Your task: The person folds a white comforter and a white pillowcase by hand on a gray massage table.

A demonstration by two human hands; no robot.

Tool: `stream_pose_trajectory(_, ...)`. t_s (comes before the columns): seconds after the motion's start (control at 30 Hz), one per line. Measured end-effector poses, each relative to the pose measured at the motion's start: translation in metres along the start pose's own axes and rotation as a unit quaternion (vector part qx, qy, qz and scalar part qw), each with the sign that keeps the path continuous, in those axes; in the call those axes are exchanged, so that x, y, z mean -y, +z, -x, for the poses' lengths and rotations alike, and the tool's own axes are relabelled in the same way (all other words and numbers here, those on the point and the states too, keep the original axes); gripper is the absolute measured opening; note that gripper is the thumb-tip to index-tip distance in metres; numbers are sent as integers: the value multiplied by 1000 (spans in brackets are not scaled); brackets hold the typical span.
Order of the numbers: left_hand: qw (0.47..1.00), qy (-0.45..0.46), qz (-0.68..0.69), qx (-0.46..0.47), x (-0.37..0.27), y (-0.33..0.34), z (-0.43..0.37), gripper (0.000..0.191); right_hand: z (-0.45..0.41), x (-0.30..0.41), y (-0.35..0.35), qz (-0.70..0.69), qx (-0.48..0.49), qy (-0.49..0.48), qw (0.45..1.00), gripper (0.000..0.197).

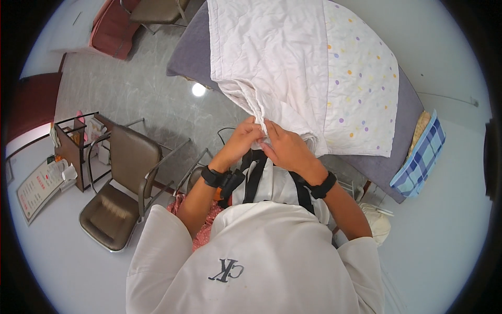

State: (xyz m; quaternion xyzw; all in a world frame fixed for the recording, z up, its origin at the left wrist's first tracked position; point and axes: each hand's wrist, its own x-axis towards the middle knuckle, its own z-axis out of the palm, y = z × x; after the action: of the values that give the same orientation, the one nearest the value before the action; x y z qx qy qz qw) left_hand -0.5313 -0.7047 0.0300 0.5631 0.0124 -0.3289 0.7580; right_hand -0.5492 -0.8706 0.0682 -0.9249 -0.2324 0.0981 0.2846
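Observation:
A white quilt (270, 47) lies over a bed with a grey-purple cover (192, 51); its right part is patterned with coloured dots. The quilt's near edge is gathered and raised towards my body. My left hand (245, 137) pinches the bunched white fabric at this edge. Right beside it, my right hand (284, 145) grips the same gathered fabric, its fingers almost touching those of the left. Folds of the cloth hang just past both hands, and what lies inside the folds is hidden. Each wrist wears a black strap.
A brown armchair with metal legs (131, 157) stands at the left, beside a small shelf (70, 157) with items on it. Another chair (157, 11) is at the top left, near a reddish sofa (113, 35). A blue checked pillow (421, 157) lies at the bed's right end.

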Motion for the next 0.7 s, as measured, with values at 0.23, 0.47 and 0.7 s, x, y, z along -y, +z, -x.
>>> stream_pose_trajectory(0.23, 994, 3, 37, 99, 11, -18, -1, 19, -6, -21, -6, -115, 51, 7, 992, 31)
stream_pose_trajectory(0.47, 994, 24, 91, 48, 3, -8, 7, 48, -5, -18, -11, -17, -53, 40, 998, 28)
stream_pose_trajectory(0.7, 996, 7, 92, 17, -1, 2, 1, 26, -6, -4, -8, 50, -32, 43, 997, 37)
